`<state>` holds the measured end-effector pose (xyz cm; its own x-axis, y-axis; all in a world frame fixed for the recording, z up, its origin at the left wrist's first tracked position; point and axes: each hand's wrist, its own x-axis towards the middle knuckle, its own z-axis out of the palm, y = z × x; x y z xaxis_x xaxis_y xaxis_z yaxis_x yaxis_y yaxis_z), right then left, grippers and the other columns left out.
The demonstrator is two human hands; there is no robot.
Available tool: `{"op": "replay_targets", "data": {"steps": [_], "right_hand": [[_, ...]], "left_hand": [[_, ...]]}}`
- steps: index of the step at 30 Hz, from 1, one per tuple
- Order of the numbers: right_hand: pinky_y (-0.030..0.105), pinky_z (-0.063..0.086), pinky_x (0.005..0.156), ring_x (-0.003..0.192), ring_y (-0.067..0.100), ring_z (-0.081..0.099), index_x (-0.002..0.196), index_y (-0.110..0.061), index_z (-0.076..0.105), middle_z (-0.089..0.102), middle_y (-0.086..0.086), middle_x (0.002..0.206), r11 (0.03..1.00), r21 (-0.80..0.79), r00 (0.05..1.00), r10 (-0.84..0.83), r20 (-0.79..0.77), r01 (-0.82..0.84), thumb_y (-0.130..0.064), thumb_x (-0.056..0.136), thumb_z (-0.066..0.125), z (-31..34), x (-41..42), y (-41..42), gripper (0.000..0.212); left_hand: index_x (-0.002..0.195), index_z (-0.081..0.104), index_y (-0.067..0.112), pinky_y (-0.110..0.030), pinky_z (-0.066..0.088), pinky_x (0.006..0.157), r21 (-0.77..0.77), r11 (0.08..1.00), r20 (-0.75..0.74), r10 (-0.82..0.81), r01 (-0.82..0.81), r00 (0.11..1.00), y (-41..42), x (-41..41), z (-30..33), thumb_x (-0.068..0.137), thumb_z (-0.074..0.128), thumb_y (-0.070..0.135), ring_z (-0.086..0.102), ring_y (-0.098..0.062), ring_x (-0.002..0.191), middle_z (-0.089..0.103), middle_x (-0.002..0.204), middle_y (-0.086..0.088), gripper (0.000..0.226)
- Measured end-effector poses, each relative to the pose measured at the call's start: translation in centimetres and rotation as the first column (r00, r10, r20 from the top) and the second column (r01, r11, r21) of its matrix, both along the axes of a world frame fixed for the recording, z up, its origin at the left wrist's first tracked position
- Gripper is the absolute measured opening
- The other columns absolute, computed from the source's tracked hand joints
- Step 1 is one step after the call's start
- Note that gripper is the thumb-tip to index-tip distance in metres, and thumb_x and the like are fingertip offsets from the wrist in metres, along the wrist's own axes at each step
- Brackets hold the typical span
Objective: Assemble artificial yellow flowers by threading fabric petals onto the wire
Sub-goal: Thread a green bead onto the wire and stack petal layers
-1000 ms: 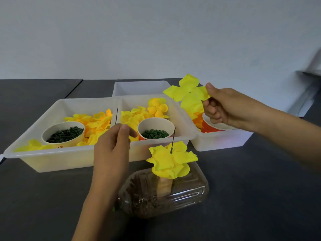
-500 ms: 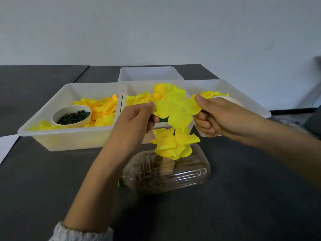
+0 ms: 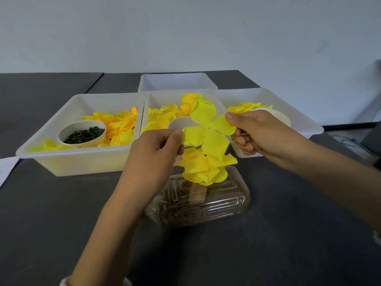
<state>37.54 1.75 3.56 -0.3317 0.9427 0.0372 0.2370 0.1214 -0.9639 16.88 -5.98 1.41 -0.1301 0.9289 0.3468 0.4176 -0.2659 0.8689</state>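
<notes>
A yellow four-lobed fabric petal piece (image 3: 208, 129) with a small centre hole is stretched between both hands. My left hand (image 3: 156, 149) pinches its left lobe. My right hand (image 3: 253, 131) pinches its right lobe. Just below it, a half-built yellow flower (image 3: 204, 166) of stacked petals stands on an upright stem fixed in a clear plastic box (image 3: 198, 201). The wire tip is hidden behind the held petal piece.
Three white trays lie behind: the left tray (image 3: 78, 159) holds loose petals and a cup of dark green pieces (image 3: 82, 134), the middle tray (image 3: 148, 100) petals and a cup, the right tray (image 3: 299, 112) petals and a cup. An empty tray (image 3: 177, 81) sits farther back.
My right hand brought the petal piece from over the right tray to above the flower. My left hand rose and took hold of its left lobe. The camera moved closer.
</notes>
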Motion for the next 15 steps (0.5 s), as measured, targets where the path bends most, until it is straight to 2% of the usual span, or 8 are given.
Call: {"op": "replay_targets", "data": {"steps": [3, 12, 15], "right_hand": [[0.018, 0.029, 0.038, 0.04, 0.01, 0.033, 0.045, -0.025, 0.054, 0.045, -0.005, 0.046, 1.0, 0.008, 1.0, -0.006, 0.012, 0.006, -0.044, 0.093, 0.058, -0.04, -0.1, 0.1, 0.051], [0.023, 0.026, 0.043, 0.042, 0.014, 0.03, 0.048, -0.024, 0.049, 0.042, -0.001, 0.048, 1.0, -0.004, 1.0, -0.009, -0.008, 0.009, -0.039, 0.095, 0.056, 0.52, 0.23, -0.16, 0.05], [0.024, 0.025, 0.045, 0.043, 0.015, 0.029, 0.051, -0.022, 0.048, 0.041, 0.001, 0.049, 0.999, -0.033, 0.999, -0.001, -0.037, -0.001, -0.037, 0.095, 0.056, 0.34, 0.29, -0.36, 0.047]], "left_hand": [[0.055, 0.054, 0.017, -0.032, 0.032, 0.057, 0.017, 0.999, -0.049, 0.035, -0.034, 0.998, 0.06, 0.03, -0.11, 0.102, 0.049, 0.022, 0.04, -0.006, 0.049, 0.044, 0.045, 0.01, 0.046], [0.055, 0.049, 0.018, -0.032, 0.03, 0.054, 0.075, 0.995, -0.086, 0.066, -0.06, 0.994, 0.17, 0.41, 0.21, 0.1, 0.048, 0.024, 0.038, -0.007, 0.05, 0.04, 0.048, 0.005, 0.046], [0.056, 0.048, 0.013, -0.032, 0.029, 0.056, 0.072, 0.996, -0.048, 0.046, -0.043, 0.998, 0.14, 0.38, 0.29, 0.101, 0.048, 0.023, 0.036, -0.01, 0.052, 0.039, 0.051, 0.001, 0.046]]}}
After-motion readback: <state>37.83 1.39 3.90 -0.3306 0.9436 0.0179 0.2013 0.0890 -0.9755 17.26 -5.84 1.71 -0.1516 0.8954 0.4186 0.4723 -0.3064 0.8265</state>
